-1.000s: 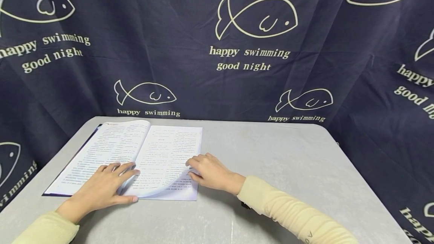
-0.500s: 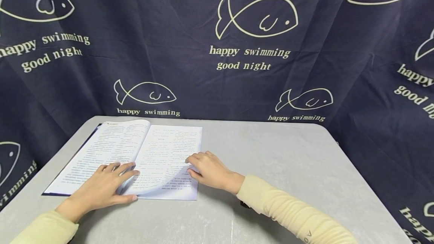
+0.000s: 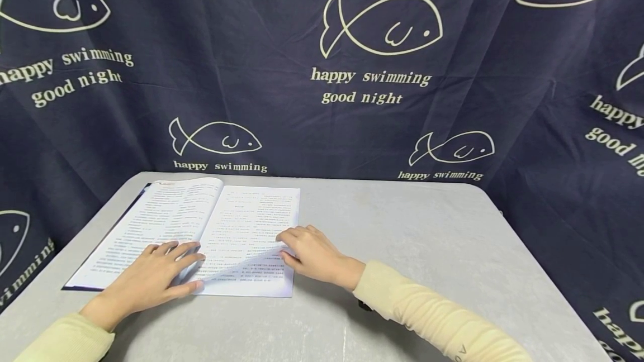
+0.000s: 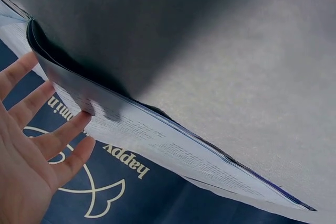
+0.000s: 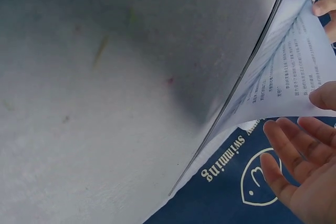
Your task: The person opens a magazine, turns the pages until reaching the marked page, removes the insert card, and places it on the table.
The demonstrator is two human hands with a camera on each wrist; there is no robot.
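Observation:
An open book [image 3: 254,205] lies on the left half of the table, small print covering both pages. My left hand [image 3: 151,275] rests on its left page near the gutter, fingers spread; its fingertips also touch paper in the left wrist view. At the right edge, my right hand [image 3: 314,253] pinches a lifted page [image 5: 299,66] between thumb and fingers. The lower part of that page bends up, baring print on the sheet beneath. In the right wrist view the thumb lies over the page, and the other fingers extend below its edge.
The grey table [image 3: 402,239] extends right of the book. A dark blue curtain [image 3: 372,138] printed with fish and words hangs behind and along both sides. The book's dark cover edge [image 3: 80,289] shows at lower left.
The lower part of the page has lifted further, its edge now slanting from the right hand toward the left thumb. My left thumb has shifted slightly up; the right hand stays nearly in place.

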